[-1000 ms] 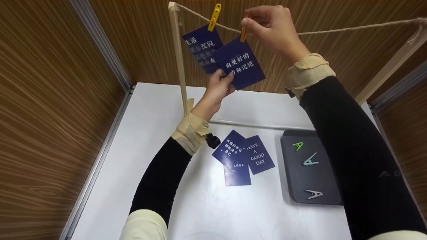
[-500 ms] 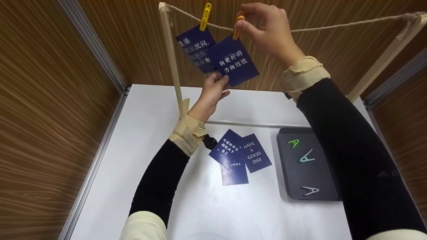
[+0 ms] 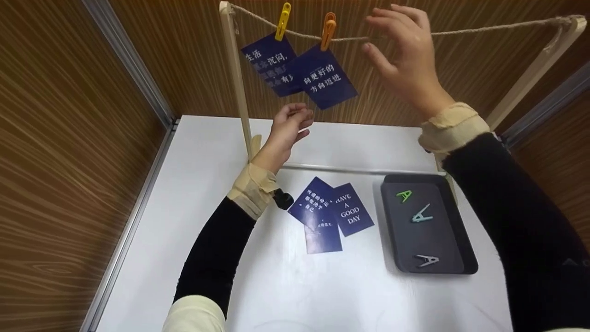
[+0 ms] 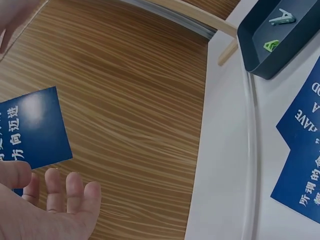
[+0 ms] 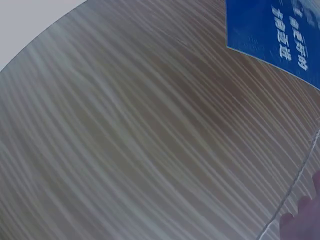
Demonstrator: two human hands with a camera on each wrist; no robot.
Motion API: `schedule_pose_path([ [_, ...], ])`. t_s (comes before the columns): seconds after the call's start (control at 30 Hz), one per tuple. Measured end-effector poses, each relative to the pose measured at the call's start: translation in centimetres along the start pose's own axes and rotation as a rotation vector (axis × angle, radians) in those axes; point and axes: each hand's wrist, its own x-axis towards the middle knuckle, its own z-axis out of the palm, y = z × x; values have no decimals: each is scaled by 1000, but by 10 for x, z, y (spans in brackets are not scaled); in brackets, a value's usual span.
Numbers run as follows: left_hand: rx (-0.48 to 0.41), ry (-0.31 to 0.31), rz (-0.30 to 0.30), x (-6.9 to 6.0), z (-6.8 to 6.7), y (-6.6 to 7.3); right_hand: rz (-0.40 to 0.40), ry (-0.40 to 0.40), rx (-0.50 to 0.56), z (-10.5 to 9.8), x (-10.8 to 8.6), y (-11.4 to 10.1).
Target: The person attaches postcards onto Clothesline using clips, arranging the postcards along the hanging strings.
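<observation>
Two dark blue cards with white lettering hang from a rope (image 3: 498, 30). A yellow clothespin (image 3: 283, 22) holds the left card (image 3: 269, 64), and an orange clothespin (image 3: 328, 31) holds the right card (image 3: 329, 78), which overlaps its neighbour. Just below the cards is my left hand (image 3: 288, 127), fingers loosely bent and nothing in them. In the left wrist view, the left hand (image 4: 50, 210) lies under the card's lower edge. My right hand (image 3: 408, 60) is right of the orange clothespin, fingers spread and holding nothing. Only its fingertips (image 5: 300, 220) show in the right wrist view.
Several blue cards (image 3: 318, 207) lie overlapping on the white table (image 3: 368, 295). To their right stands a dark grey tray (image 3: 431, 249) with a green clothespin (image 3: 404, 196), a teal one and a grey one. A wooden frame (image 3: 237, 78) carries the rope; wood-grain walls surround the table.
My right hand has let go of the orange clothespin and moved right. My left hand has released the card and dropped slightly; the card now hangs from the rope.
</observation>
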Motion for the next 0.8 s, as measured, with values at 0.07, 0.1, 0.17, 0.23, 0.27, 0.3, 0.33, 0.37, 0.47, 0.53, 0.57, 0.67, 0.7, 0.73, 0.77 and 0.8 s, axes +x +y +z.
schedule_pose_path([
  [0.07,5,12,-6,-4,-4,0,-35,40,18,-7,-13,0],
  [0.1,6,21,-8,-6,-6,-1,-45,47,27,-12,-21,0],
  [0.17,9,35,-12,-10,-10,-3,-62,34,38,-22,-39,1],
  [0.23,24,44,-11,-16,-13,-6,-55,1,51,-31,-60,2],
  [0.27,37,42,-5,-19,-15,-7,-39,-20,60,-36,-71,3],
  [0.3,54,40,3,-22,-16,-8,-14,-53,64,-40,-82,4],
  [0.33,72,29,17,-23,-18,-12,11,-78,66,-44,-95,6],
  [0.37,86,20,31,-24,-19,-16,37,-104,71,-47,-109,9],
  [0.47,121,3,74,-26,-25,-28,88,-208,92,-53,-153,14],
  [0.53,132,5,91,-26,-30,-37,109,-294,96,-56,-183,17],
  [0.57,137,6,97,-25,-32,-42,107,-340,93,-57,-198,18],
  [0.67,198,4,71,-32,-39,-53,124,-508,88,-64,-236,13],
  [0.7,219,0,54,-35,-40,-56,142,-574,83,-68,-247,9],
  [0.73,241,-7,36,-39,-41,-59,160,-647,79,-72,-258,5],
  [0.77,262,-14,21,-42,-42,-62,181,-721,75,-77,-267,1],
  [0.8,281,-21,5,-45,-43,-65,214,-803,70,-82,-277,-4],
])
